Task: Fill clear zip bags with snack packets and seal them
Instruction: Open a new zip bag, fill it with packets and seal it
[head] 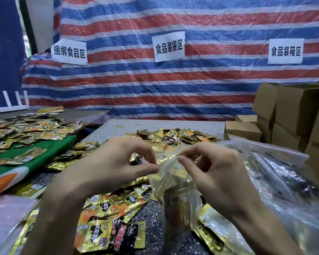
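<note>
The clear zip bag is at the centre of the view, just below the middle, with its mouth uppermost and its body hanging down toward 6 o'clock over the surface. Gold packets are visible through its film. The left hand pinches the top edge of the bag at its 9 o'clock end between thumb and forefinger, with the other fingers curled. The right hand pinches the same edge at its 3 o'clock end in the same way. The strip of film between the two hands is drawn flat; whether the zip is closed cannot be told. Loose snack packets, gold with black and orange print, lie scattered on the speckled surface around the bag, from 7 o'clock round to 12 o'clock. A heap of clear plastic bags with dark contents lies at 3 o'clock, just beside the right hand. At 9 to 10 o'clock, a green cloth carries a second spread of packets. Brown cardboard boxes are stacked at 2 o'clock. A red, white and blue striped tarp hangs behind the surface at 12 o'clock, with three white paper signs fixed to it.
</note>
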Motion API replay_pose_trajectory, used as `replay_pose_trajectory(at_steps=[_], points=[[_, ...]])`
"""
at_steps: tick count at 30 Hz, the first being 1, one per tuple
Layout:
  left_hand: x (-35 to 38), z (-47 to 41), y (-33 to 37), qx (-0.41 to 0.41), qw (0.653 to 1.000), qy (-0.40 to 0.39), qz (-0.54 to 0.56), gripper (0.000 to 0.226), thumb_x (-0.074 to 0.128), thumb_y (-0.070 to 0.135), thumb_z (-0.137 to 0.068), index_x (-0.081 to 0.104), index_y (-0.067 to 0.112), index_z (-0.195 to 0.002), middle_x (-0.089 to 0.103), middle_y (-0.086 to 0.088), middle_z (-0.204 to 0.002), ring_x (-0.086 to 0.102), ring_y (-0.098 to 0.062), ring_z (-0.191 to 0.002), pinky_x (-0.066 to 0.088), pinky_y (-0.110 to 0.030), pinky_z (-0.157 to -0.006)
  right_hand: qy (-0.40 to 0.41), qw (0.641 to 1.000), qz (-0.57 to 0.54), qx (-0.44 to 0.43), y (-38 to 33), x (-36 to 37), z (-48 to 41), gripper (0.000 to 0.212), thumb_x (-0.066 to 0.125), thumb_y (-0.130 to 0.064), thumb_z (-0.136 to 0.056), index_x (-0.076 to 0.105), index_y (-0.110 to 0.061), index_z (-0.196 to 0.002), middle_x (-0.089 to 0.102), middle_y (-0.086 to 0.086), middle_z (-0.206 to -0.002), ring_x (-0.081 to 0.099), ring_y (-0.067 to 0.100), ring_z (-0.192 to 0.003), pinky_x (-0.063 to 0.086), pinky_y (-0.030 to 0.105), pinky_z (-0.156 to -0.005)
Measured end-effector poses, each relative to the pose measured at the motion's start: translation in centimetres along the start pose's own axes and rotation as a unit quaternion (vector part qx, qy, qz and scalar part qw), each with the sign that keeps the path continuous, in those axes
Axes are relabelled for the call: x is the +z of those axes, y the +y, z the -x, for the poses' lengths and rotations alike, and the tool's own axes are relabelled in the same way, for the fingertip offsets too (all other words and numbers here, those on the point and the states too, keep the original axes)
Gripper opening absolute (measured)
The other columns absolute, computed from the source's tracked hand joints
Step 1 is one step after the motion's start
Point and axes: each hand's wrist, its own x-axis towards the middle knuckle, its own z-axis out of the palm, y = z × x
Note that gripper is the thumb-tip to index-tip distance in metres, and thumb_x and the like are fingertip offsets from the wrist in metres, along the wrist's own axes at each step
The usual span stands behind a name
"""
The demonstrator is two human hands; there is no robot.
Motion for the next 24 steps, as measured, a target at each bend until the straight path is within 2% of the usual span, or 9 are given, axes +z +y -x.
replay_pose_trajectory(at_steps=[3, 6, 9, 11, 13, 16, 18, 21, 24], points=[[0.1, -0.1, 0.0, 0.011, 1.000, -0.014, 0.002, 0.046, 0.057, 0.075, -0.065, 0.070, 0.037, -0.086, 0.062, 0.020, -0.099, 0.056, 0.004, -0.099, 0.048, -0.034, -0.092, 0.010, 1.000, -0.012, 0.009, -0.2, 0.1, 0.2, 0.009, 0.079, -0.015, -0.084, 0.074, -0.021, -0.083, 0.059, -0.023, -0.066, 0.059, -0.003, -0.063, 0.036, 0.002, -0.055], [0.5, -0.2, 0.4, 0.032, 0.999, -0.030, 0.018, 0.046, 0.061, 0.077, -0.067, 0.070, 0.036, -0.087, 0.063, 0.018, -0.095, 0.058, 0.001, -0.094, 0.050, -0.037, -0.086, 0.024, 1.000, -0.010, 0.018, -0.6, 0.4, 0.3, 0.007, 0.078, -0.018, -0.084, 0.073, -0.022, -0.082, 0.064, -0.018, -0.068, 0.061, 0.001, -0.065, 0.039, 0.004, -0.055], [0.6, -0.4, 0.3, 0.038, 0.999, -0.002, -0.001, 0.027, 0.065, 0.056, -0.080, 0.070, 0.030, -0.084, 0.062, 0.015, -0.095, 0.057, 0.001, -0.092, 0.051, -0.038, -0.084, 0.012, 1.000, -0.008, 0.024, -1.0, 0.3, 0.2, 0.008, 0.078, -0.022, -0.084, 0.072, -0.024, -0.078, 0.060, -0.018, -0.061, 0.059, 0.003, -0.059, 0.037, 0.007, -0.051], [0.3, -0.3, 0.0, 0.036, 0.999, 0.017, 0.018, 0.013, 0.067, 0.044, -0.084, 0.071, 0.032, -0.084, 0.060, 0.017, -0.102, 0.057, 0.000, -0.097, 0.051, -0.036, -0.088, -0.031, 0.999, 0.013, 0.034, -1.1, -0.6, 0.1, 0.013, 0.074, -0.036, -0.082, 0.070, -0.027, -0.075, 0.060, -0.021, -0.061, 0.057, 0.001, -0.056, 0.035, 0.011, -0.048], [-0.1, 0.0, 0.0, 0.039, 0.998, 0.025, 0.038, 0.010, 0.066, 0.043, -0.083, 0.072, 0.035, -0.083, 0.055, 0.020, -0.110, 0.054, 0.003, -0.103, 0.050, -0.027, -0.089, -0.112, 0.993, 0.037, 0.023, -1.2, -1.9, -0.2, 0.021, 0.070, -0.050, -0.080, 0.069, -0.030, -0.073, 0.064, -0.025, -0.070, 0.057, 0.001, -0.059, 0.034, 0.014, -0.050], [-0.3, 0.4, 0.4, 0.056, 0.996, 0.029, 0.056, 0.015, 0.062, 0.042, -0.080, 0.074, 0.035, -0.086, 0.052, 0.020, -0.117, 0.053, 0.005, -0.107, 0.047, -0.013, -0.088, -0.226, 0.974, 0.024, -0.009, -1.4, -3.7, -0.5, 0.026, 0.068, -0.057, -0.079, 0.069, -0.032, -0.074, 0.065, -0.016, -0.077, 0.053, 0.011, -0.060, 0.036, 0.019, -0.050], [-0.3, 0.6, 0.6, 0.076, 0.995, 0.041, 0.046, 0.009, 0.068, 0.028, -0.085, 0.077, 0.032, -0.086, 0.055, 0.016, -0.116, 0.054, 0.004, -0.106, 0.046, -0.011, -0.087, -0.260, 0.965, 0.044, 0.000, -1.3, -4.7, -0.6, 0.026, 0.068, -0.060, -0.073, 0.069, -0.034, -0.078, 0.063, -0.015, -0.081, 0.051, 0.015, -0.063, 0.040, 0.028, -0.051], [-0.5, 1.0, 0.5, 0.097, 0.993, 0.065, 0.033, 0.017, 0.072, 0.013, -0.085, 0.079, 0.028, -0.089, 0.057, 0.013, -0.108, 0.056, 0.003, -0.102, 0.046, -0.005, -0.078, -0.294, 0.951, 0.082, 0.046, -0.7, -5.9, -0.8, 0.021, 0.075, -0.051, -0.072, 0.067, -0.039, -0.088, 0.058, -0.023, -0.088, 0.052, 0.012, -0.072, 0.044, 0.031, -0.059], [-1.0, 1.3, 0.1, 0.110, 0.990, 0.077, 0.046, 0.016, 0.066, 0.026, -0.084, 0.079, 0.032, -0.092, 0.059, 0.016, -0.097, 0.060, -0.002, -0.096, 0.048, -0.012, -0.074, -0.283, 0.952, 0.079, 0.083, 0.1, -6.4, -1.1, 0.015, 0.077, -0.029, -0.078, 0.070, -0.040, -0.084, 0.058, -0.023, -0.102, 0.056, 0.016, -0.077, 0.049, 0.036, -0.066]])
